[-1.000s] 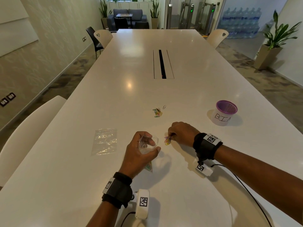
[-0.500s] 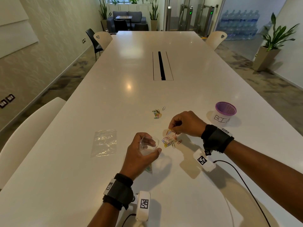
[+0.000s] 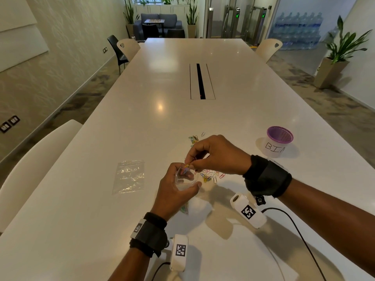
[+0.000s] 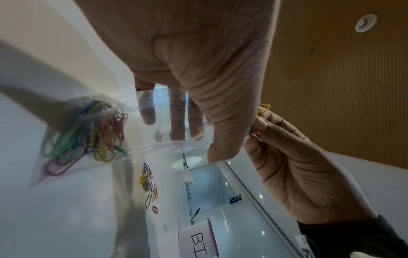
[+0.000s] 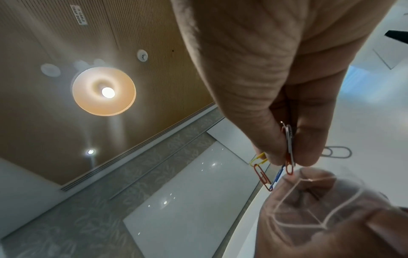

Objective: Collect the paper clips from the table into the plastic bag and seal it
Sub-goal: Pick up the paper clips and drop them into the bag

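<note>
Feeding clips (image 5: 287,153) into bag (image 3: 185,177) | our right hand (image 3: 215,157) pinches several | left hand (image 3: 174,191) grips bag mouth open | we should release low inside, over the opening.

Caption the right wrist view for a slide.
Right hand pinches several coloured paper clips just above the open plastic bag held by the left hand.

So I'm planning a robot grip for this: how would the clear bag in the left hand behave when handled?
Probably floppy: the plastic bag creases and sags where the left hand grips it. Likely bottom-heavy, since the clips inside bunch in one low corner. Its mouth seems to stay open only while fingers spread it, so it would likely collapse if released.
</note>
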Motion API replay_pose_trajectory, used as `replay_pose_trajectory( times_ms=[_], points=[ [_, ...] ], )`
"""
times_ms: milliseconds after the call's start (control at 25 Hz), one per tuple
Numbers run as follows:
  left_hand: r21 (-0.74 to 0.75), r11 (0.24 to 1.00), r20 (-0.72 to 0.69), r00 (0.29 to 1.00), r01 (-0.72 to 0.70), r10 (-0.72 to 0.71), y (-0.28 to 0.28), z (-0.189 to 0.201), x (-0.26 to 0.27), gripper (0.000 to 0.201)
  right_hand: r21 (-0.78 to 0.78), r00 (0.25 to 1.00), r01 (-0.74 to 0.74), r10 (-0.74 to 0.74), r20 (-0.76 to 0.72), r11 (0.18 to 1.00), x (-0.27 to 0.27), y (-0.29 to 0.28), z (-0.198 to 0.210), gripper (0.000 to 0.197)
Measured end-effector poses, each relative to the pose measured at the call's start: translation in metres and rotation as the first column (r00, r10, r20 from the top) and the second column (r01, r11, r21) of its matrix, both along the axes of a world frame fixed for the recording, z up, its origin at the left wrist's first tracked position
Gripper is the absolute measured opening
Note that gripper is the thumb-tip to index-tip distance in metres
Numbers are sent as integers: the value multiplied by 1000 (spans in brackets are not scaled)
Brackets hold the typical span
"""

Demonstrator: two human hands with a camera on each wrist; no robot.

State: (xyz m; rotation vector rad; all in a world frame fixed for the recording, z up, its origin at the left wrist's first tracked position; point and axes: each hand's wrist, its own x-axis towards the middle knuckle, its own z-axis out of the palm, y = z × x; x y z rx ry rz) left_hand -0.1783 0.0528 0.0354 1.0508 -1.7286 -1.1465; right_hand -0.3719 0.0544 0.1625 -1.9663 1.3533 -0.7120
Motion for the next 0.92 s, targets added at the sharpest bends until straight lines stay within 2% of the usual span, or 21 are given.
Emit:
replay_pose_trajectory(
  times_ms=[280, 440, 600, 680, 760, 840, 920],
  points=[
    [26, 1000, -22, 1000, -12, 12, 2, 3, -2, 44, -112, 976, -97, 73, -204, 989, 17, 0, -19, 10],
    [34, 999, -39, 999, -13, 14, 2, 2, -2, 43, -108, 991, -73, 59, -121, 992, 13, 1, -12, 13],
    [24, 1000, -76, 997, -13, 15, 2, 0, 0, 38, -107, 995, 94, -98, -27, 990, -13, -24, -25, 11],
    [41, 999, -91, 996, -21, 25, 2, 0, 1, 37, -64, 973, 214, -219, -79, 975, -38, -51, -46, 26],
    [60, 998, -113, 993, -23, 29, 2, 1, 2, 36, 51, 922, 314, -292, -256, 948, -67, -83, -70, 55],
    [72, 997, -126, 992, -20, 29, 2, 2, 2, 36, 179, 868, 387, -291, -402, 905, -92, -111, -91, 88],
    [79, 997, -130, 991, -17, 28, 0, 3, 3, 37, 287, 863, 415, -273, -426, 864, -106, -134, -105, 109]
  ],
)
